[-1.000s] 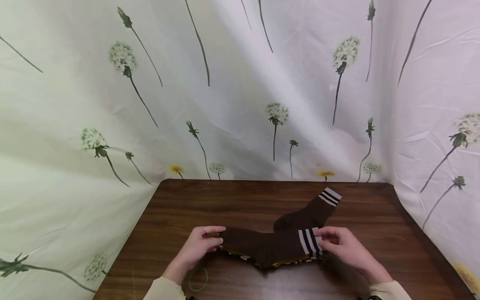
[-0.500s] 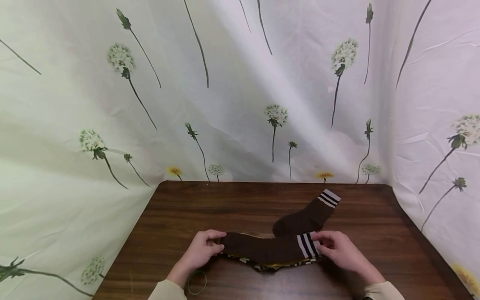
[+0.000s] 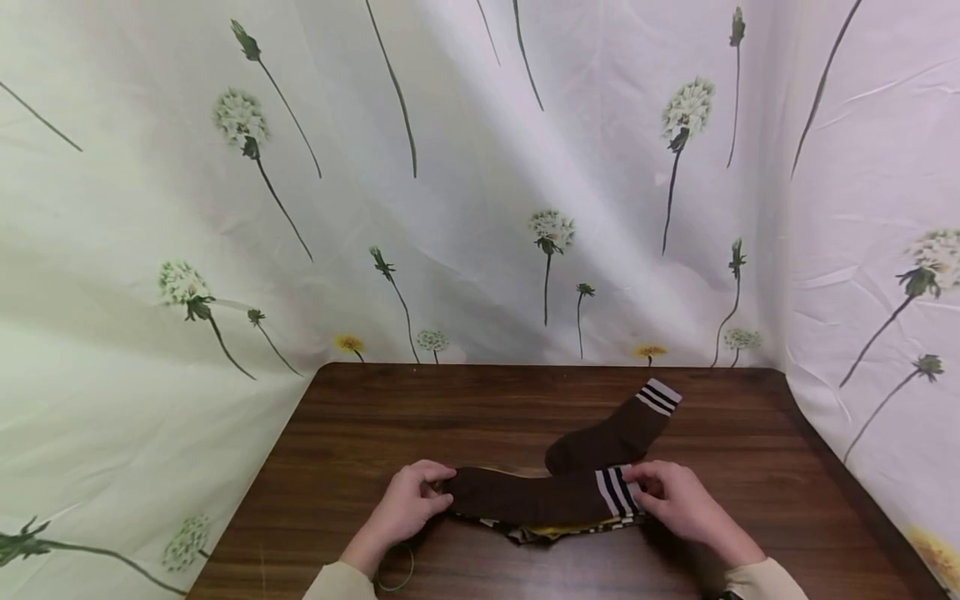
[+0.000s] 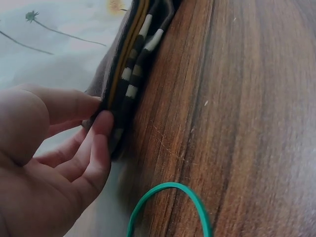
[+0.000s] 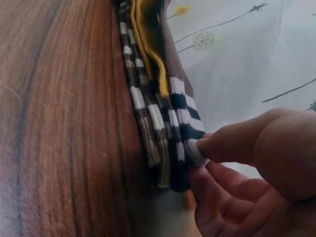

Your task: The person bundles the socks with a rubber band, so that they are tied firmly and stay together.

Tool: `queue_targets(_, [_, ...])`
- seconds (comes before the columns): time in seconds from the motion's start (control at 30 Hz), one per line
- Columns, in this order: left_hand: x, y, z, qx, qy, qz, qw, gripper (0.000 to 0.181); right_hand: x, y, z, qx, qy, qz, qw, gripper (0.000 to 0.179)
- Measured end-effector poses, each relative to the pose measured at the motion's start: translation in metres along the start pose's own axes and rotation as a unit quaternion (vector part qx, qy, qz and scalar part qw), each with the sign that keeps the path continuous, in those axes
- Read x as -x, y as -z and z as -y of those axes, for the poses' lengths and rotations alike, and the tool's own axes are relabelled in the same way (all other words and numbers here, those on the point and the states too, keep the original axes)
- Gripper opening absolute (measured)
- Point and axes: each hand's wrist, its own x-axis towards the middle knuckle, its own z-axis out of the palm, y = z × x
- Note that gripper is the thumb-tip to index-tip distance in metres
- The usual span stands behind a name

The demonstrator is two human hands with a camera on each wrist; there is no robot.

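Note:
A brown sock [image 3: 525,497] with a white-and-black striped cuff lies on top of several stacked socks at the front of the table. Below it, the wrist views show a yellow sock [image 5: 148,44] and patterned socks [image 5: 136,96] with white and dark blocks. My left hand [image 3: 408,504] pinches the toe end between thumb and fingers. At the cuff end, my right hand [image 3: 681,500] holds the striped edge [image 5: 193,148] between thumb and forefinger. Just behind the stack lies another brown sock [image 3: 611,433], its striped cuff pointing to the back right.
A thin green elastic band [image 4: 170,185] lies on the wooden table [image 3: 420,408] by my left wrist. White cloth [image 3: 480,250] printed with dandelions hangs behind the table and at both sides.
Both hands have brought the top brown sock down and slightly toward me. It now lies flatter over the stack, and its drooping heel has straightened. The sock behind stays put.

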Motion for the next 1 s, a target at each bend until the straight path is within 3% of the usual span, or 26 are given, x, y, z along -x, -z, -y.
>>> queue_targets(0.37, [0.0, -0.001, 0.0, -0.034, 0.0, 0.003, 0.9994, 0.029, -0.005, 0.002, -0.004, 0.003, -0.023, 0.041, 0.9989, 0.02])
queue_targets(0.7, [-0.002, 0.0, 0.001, -0.053, -0.007, 0.006, 0.9985, 0.029, -0.008, 0.002, -0.004, 0.012, -0.02, 0.044, 0.9987, 0.019])
queue_targets(1.0, [-0.004, 0.002, -0.009, -0.084, -0.003, 0.003, 0.9965, 0.025, -0.011, 0.005, -0.006, 0.003, -0.03, 0.062, 0.9976, 0.017])
